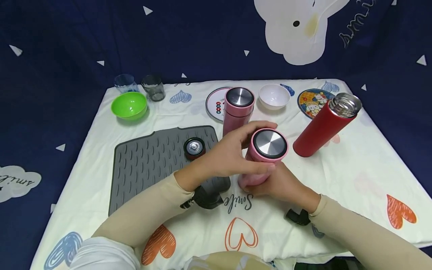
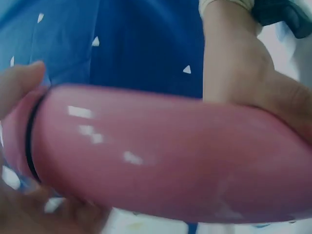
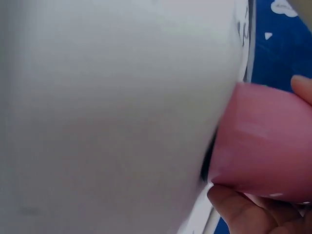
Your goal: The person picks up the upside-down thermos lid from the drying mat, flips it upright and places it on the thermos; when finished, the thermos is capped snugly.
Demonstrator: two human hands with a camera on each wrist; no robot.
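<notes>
Pink flask [image 1: 261,159] btwn the fingers: glossy smooth body, brushed-metal lid top. Just left of fingers, grey mat [image 1: 155,161]: matt ribbed rubber. Cloth [image 1: 354,165] underneath.

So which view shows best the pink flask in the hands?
The head view: the whole pink flask with its lid, gripped by both hands. The left wrist view shows its blurred side; the right wrist view shows one end.

flask: a pink flask [image 2: 165,156] is lying across the frame, filling most of it, with glare spots showing on its side
seam: a thin black ring [image 2: 30,136] is circling the flask near its left end
left hand [image 2: 29,204]: fingers are curling round the capped end, one fingertip showing above it
right hand [image 2: 243,78]: is gripping the flask body from the upper right
background: dark blue cloth [image 2: 131,44] with small white triangles is hanging behind
</notes>
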